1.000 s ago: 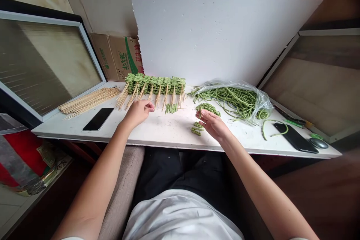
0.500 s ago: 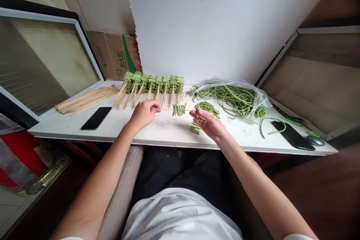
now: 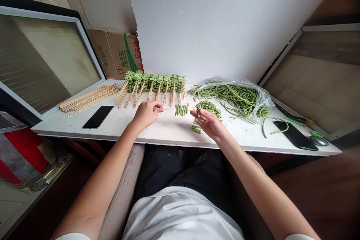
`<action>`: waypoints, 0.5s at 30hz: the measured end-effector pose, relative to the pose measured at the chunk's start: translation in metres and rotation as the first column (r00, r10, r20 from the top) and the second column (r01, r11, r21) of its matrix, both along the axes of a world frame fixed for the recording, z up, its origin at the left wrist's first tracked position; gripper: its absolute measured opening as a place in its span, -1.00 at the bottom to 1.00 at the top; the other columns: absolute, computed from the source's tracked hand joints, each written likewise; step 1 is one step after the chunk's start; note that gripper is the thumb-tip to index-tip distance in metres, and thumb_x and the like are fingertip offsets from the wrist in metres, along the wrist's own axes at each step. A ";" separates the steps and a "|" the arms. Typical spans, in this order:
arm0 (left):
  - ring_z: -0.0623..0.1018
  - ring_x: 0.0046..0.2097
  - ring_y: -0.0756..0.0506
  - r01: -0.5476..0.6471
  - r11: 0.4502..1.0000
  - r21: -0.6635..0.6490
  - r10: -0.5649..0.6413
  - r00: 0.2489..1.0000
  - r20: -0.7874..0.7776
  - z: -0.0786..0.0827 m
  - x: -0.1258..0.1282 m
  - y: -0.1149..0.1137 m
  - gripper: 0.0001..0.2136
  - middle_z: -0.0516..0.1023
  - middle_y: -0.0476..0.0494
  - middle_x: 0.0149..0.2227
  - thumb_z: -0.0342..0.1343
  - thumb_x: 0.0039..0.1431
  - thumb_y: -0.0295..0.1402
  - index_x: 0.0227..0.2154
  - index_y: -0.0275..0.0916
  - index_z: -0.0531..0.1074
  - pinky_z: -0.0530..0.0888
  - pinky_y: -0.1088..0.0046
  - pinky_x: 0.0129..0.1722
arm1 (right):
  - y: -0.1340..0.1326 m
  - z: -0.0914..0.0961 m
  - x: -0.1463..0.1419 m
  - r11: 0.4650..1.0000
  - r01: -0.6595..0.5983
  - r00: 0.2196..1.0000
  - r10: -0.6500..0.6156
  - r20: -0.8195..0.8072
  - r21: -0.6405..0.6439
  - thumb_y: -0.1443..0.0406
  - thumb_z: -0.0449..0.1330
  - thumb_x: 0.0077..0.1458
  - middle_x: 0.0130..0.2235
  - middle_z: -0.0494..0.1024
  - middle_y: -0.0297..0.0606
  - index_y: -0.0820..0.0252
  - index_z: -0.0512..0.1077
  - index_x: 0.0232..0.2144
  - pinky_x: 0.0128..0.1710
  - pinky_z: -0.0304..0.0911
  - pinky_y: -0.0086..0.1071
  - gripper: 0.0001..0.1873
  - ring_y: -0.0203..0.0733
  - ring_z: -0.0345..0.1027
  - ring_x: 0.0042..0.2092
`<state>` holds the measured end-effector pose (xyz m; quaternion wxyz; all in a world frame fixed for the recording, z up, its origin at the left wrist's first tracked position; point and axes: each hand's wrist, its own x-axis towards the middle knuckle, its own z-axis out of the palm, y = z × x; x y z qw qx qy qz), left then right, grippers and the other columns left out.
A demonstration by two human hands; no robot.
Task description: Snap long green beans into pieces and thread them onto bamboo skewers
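My left hand (image 3: 145, 114) pinches the end of a thin bamboo skewer (image 3: 168, 110) that runs sideways above the table. Several cut green long-bean pieces (image 3: 181, 110) sit threaded on it. My right hand (image 3: 208, 123) meets the skewer's far end, with a short bean piece (image 3: 198, 112) between thumb and fingers. Behind that hand lies a heap of cut beans (image 3: 208, 108), and a smaller heap (image 3: 196, 129) lies nearer me. A row of finished bean skewers (image 3: 154, 83) stands along the back of the white table (image 3: 174, 135).
A bundle of bare skewers (image 3: 88, 98) and a black phone (image 3: 98, 117) lie on the left. On the right are a plastic bag of long beans (image 3: 233, 99), a second phone (image 3: 295, 135) and scissors (image 3: 289, 119). A white foam board (image 3: 219, 30) stands behind.
The skewer now lies level, and its bean pieces have moved right toward my right hand. My left hand has shifted right, and my right hand has moved slightly left.
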<state>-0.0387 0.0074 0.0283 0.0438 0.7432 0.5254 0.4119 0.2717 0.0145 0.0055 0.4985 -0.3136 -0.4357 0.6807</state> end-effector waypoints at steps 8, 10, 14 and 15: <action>0.58 -0.34 -0.13 -0.005 0.999 0.050 0.006 1.000 -0.023 -0.002 0.005 -0.001 -0.90 0.67 -0.11 -0.36 0.23 0.18 -0.53 -0.40 -0.22 0.59 0.46 0.33 -0.29 | 0.004 -0.008 -0.001 0.999 0.053 0.998 -0.053 -0.019 0.010 0.05 0.55 0.00 -0.01 0.74 -0.23 0.03 0.67 -0.22 0.15 0.47 -0.33 -0.67 -0.06 0.53 0.22; 0.59 -0.32 -0.13 -0.015 0.997 0.076 0.018 0.999 -0.041 -0.002 0.008 -0.003 -0.88 0.67 -0.10 -0.36 0.22 0.18 -0.54 -0.39 -0.22 0.58 0.46 0.33 -0.29 | 0.003 -0.007 -0.003 0.995 0.095 0.995 -0.095 -0.028 0.011 0.05 0.55 0.00 -0.02 0.74 -0.24 0.03 0.67 -0.21 0.16 0.47 -0.32 -0.66 -0.06 0.55 0.20; 0.59 -0.31 -0.14 -0.046 0.992 0.118 0.053 0.997 -0.059 -0.002 0.018 -0.007 -0.85 0.68 -0.10 -0.34 0.18 0.19 -0.59 -0.38 -0.21 0.57 0.44 0.33 -0.28 | 0.000 -0.004 -0.007 0.975 0.222 0.974 -0.222 -0.053 0.005 0.08 0.58 -0.06 -0.08 0.76 -0.27 0.02 0.67 -0.24 0.14 0.51 -0.27 -0.66 -0.06 0.58 0.16; 0.59 -0.30 -0.14 -0.049 0.991 0.125 0.057 0.997 -0.061 -0.003 0.020 -0.008 -0.84 0.68 -0.10 -0.33 0.17 0.19 -0.59 -0.38 -0.21 0.56 0.44 0.33 -0.28 | -0.001 -0.004 -0.008 0.969 0.249 0.967 -0.248 -0.059 0.003 0.09 0.59 -0.08 -0.10 0.76 -0.27 0.02 0.67 -0.26 0.13 0.52 -0.26 -0.66 -0.05 0.59 0.15</action>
